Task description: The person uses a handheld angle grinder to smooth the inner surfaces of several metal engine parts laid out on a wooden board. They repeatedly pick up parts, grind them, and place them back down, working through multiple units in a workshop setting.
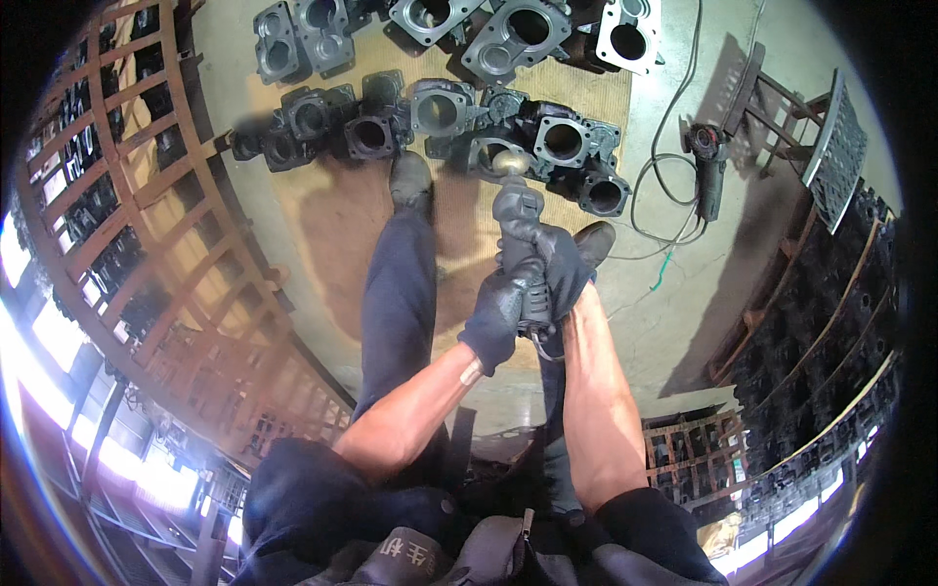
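Both my hands wear dark gloves and are closed around a dark handheld power grinder [518, 205]. My left hand [500, 305] wraps the rear of its body from the left. My right hand [560, 262] grips it from the right, a little farther forward. At the far end of the tool, a rounded yellowish grinding head [509, 162] is at the opening of a dark metal casting [486, 156]; whether it touches the metal I cannot tell. Beside that casting lies another with a pale machined flange [563, 143]. A cord leaves the grinder's rear end.
Several more flanged castings [528, 29] lie in rows on a cardboard sheet [332, 210]. A second power tool [708, 171] rests on the floor at right with its looped cable [640, 186]. A metal stool [835, 146] is beyond it. Rusty metal cages [147, 186] flank the left side.
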Demonstrator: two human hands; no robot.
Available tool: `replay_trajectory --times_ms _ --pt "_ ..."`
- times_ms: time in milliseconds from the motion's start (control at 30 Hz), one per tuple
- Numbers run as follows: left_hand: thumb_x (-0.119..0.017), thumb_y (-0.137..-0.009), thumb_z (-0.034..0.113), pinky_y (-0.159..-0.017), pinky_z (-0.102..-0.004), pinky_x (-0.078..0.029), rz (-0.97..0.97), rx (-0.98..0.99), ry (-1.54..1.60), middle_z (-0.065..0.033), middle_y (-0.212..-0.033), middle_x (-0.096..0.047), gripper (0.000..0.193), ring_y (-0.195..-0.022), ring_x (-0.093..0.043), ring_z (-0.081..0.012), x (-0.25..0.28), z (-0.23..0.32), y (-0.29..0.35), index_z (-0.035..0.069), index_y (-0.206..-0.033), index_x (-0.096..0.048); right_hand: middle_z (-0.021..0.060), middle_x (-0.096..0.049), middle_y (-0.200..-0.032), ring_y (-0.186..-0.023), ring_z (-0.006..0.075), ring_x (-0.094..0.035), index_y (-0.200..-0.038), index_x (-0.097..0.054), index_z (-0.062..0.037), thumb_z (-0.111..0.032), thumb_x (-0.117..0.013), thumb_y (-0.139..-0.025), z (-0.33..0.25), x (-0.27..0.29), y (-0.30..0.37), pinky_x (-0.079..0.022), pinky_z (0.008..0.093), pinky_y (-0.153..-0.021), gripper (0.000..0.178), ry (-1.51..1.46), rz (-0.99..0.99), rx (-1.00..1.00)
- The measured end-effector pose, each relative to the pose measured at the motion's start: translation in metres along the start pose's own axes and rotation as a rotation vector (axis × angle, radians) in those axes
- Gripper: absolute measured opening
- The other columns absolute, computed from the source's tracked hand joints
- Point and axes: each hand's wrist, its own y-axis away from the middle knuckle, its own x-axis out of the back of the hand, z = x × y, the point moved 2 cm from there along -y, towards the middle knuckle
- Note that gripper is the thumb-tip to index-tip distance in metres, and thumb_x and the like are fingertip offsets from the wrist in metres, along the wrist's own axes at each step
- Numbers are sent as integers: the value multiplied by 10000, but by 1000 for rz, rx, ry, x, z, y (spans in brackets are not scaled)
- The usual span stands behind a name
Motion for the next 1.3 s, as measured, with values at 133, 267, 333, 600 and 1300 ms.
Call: replay_trajectory --times_ms 133,267,333,600,1300 --pt "-593 -944 286 -504 -279 -516 84 26 -132 18 -732 -581 185 -571 -585 -116 2 15 -10 103 -967 -612 62 -614 -719 -604 175 -572 -844 -658 -5 -239 -711 -831 6 9 -31 -465 311 -581 241 143 57 135" --pt "-597 -943 297 -498 -286 -520 180 -13 -195 19 -723 -578 197 -552 -572 -117 18 18 -28 101 -957 -614 47 -615 -700 -572 158 -555 -810 -663 -15 -261 -725 -820 1 -6 -42 -451 306 -552 254 147 162 10" --pt "-590 -947 293 -488 -290 -515 181 5 -200 19 -715 -572 193 -539 -559 -115 28 17 -35 102 -934 -607 46 -616 -696 -570 156 -555 -807 -661 -17 -259 -723 -822 4 -8 -47 -449 308 -545 250 153 187 -9" --pt "-537 -976 256 -443 -319 -520 110 47 -189 6 -664 -548 189 -470 -533 -138 42 30 -44 87 -911 -589 65 -637 -696 -548 168 -570 -809 -673 10 -275 -760 -798 15 -3 -76 -463 322 -533 298 276 153 101" --pt "-509 -987 248 -452 -318 -503 -6 149 131 36 -641 -481 180 -483 -493 -121 52 26 -56 124 -857 -525 70 -642 -713 -597 153 -555 -902 -716 15 -293 -712 -842 19 10 -90 -460 322 -561 313 398 124 142"
